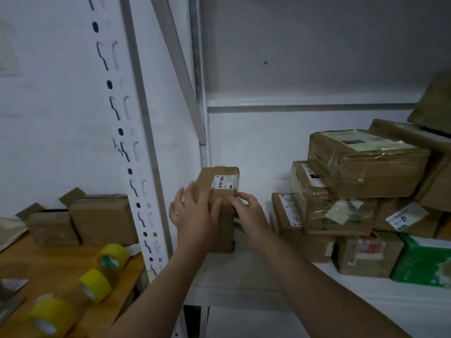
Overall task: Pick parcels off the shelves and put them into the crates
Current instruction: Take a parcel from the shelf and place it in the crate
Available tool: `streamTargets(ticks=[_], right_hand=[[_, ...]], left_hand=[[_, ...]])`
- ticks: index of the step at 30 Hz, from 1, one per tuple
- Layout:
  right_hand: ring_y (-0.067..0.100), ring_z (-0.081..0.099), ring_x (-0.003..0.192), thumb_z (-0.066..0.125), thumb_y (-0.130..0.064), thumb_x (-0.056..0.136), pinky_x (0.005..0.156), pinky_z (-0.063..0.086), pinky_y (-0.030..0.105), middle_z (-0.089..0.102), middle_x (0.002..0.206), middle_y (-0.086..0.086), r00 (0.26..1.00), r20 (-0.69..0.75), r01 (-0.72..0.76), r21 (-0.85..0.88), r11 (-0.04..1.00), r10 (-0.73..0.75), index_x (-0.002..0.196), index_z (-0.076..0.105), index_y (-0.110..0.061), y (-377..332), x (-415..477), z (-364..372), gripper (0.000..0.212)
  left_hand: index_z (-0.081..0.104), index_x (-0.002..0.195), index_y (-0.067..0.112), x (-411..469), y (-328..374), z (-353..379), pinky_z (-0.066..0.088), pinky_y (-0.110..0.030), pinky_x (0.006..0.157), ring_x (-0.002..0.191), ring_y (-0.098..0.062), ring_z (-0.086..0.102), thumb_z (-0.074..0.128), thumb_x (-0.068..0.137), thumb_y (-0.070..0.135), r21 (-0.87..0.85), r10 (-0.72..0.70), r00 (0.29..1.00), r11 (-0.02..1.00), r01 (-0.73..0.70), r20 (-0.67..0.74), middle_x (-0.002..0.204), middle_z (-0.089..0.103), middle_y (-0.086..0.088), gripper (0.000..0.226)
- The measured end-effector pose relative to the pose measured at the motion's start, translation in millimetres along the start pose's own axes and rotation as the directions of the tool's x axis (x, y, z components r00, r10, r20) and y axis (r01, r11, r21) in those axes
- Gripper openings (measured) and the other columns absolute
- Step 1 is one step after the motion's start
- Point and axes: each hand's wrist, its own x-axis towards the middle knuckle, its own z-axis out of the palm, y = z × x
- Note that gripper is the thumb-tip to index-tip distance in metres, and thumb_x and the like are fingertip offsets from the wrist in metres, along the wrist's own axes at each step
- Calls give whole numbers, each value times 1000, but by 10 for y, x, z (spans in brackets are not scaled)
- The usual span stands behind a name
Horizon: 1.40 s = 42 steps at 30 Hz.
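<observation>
Barcode label (223, 182) on brown parcel (205, 178)

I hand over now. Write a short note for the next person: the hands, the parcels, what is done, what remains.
Left hand and right hand both grip the small box at the left end of the shelf; it seems not yet lifted.
More parcels are stacked to its right.
No crate is in view; nothing shows as done.
Left: carry this box to a crate, then the others.
</observation>
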Motion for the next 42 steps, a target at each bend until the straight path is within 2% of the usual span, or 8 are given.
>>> streamTargets(ticks=[3,6,16,22,28,31,36,42], right_hand=[[19,61,102,55,-35,92,74,54,30,61,119,3,1000,19,-3,18,1000,3,126,50,-34,5,24,-3,34],[19,60,104,51,-37,93,88,54,40,60,121,1,1000,6,23,-2,1000,-23,126,50,-37,29,16,-22,33],[13,60,102,47,-39,96,90,52,40,62,115,-6,995,-30,96,-11,995,-96,128,52,-37,135,-402,-91,33],[7,59,99,50,-38,95,73,48,25,62,111,-11,991,-36,129,45,991,-128,123,51,-41,149,-572,5,29],[11,58,105,51,-39,94,88,52,32,60,122,-7,994,9,105,44,994,-105,131,47,-39,133,-624,90,37],[-4,53,86,48,-35,97,58,43,4,57,105,-18,989,-3,148,-17,989,-148,136,45,-35,16,-722,-4,39],[0,61,86,47,-15,98,76,50,19,63,96,-14,823,-71,536,-230,812,-564,114,61,-25,-340,-1042,-534,23],[-2,57,100,50,-19,95,84,51,22,62,107,-12,587,-123,614,-577,538,-801,115,59,-29,-781,-1460,-1410,24]], left_hand=[[35,139,31,0,6,41,34,-46,103,133,-29,29,46,90,56,-296,-241,961,916,272,136,147,22,-4,56],[37,133,34,-40,23,70,44,-42,95,118,-25,40,50,87,58,-417,-279,944,848,328,175,132,31,-1,54],[46,132,24,-472,157,-139,34,-48,104,132,-34,27,57,86,52,-150,-83,995,984,90,53,153,13,-12,55],[57,124,15,-532,112,-267,26,-54,109,128,-38,44,70,80,31,394,266,962,880,-266,55,129,55,-15,49],[56,118,11,-418,69,-360,36,-42,104,109,-29,56,53,92,24,416,330,936,839,-351,125,115,60,-11,30],[54,123,10,-398,141,-432,33,-46,107,114,-33,54,61,88,29,442,347,928,817,-370,135,120,58,-16,41],[61,120,5,-369,498,-635,43,-55,95,105,-43,59,92,51,31,335,494,866,804,-491,83,113,62,-25,79],[38,142,23,-411,1210,-507,35,-40,105,132,-26,36,59,86,49,-39,477,878,879,-476,41,144,40,-7,65]])
